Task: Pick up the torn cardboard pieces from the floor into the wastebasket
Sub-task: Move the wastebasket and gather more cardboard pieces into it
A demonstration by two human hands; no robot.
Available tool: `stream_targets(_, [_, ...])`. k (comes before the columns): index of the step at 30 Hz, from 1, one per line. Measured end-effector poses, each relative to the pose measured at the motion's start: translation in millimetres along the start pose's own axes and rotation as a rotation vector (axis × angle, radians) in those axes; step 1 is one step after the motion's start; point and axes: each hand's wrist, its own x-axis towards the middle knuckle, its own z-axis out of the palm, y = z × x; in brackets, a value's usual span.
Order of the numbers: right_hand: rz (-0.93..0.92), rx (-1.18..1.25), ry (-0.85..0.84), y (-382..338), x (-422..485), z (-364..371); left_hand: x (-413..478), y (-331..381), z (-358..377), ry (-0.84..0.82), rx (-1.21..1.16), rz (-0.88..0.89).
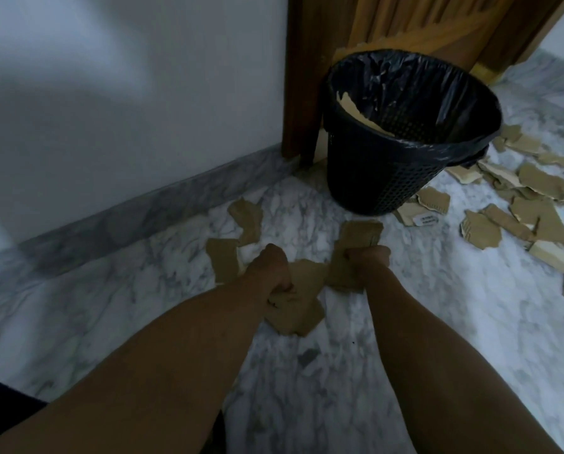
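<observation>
Marble floor, head view: white wall at left, wooden door behind. Black bag-lined wastebasket stands by the door frame, one scrap inside. Left hand curls round a torn cardboard piece low on the floor. Right hand grips another piece, nearer the basket. Two loose pieces lie beyond the left hand, with a thick scatter right of the basket. Risk: slack grips could shed scraps short of the rim, and a knock could tip the basket. Bare floor lies between hands and basket; the wall closes off the left.
</observation>
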Motion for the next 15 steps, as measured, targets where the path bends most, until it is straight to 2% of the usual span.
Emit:
stream_targets(5, [0.024, 0.028, -0.046, 7.9, 2.2, -0.9, 0.3, -3.7, -22.1, 0.007, -0.062, -0.007])
stream_targets(9, [0.000, 0.059, -0.116, 13.6, 0.5, 6.0, 3.5, -27.3, -48.7, -0.121, -0.139, -0.150])
stream_targets(12, [-0.036, 0.039, -0.156, 14.8, 1.8, 15.6, 12.8, -60.4, -54.4, -0.001, 0.045, -0.191])
stream_targets(15, [-0.088, 0.047, -0.238, 4.7, -2.5, 29.1, 13.2, -83.9, -50.8, -0.050, 0.208, -0.252])
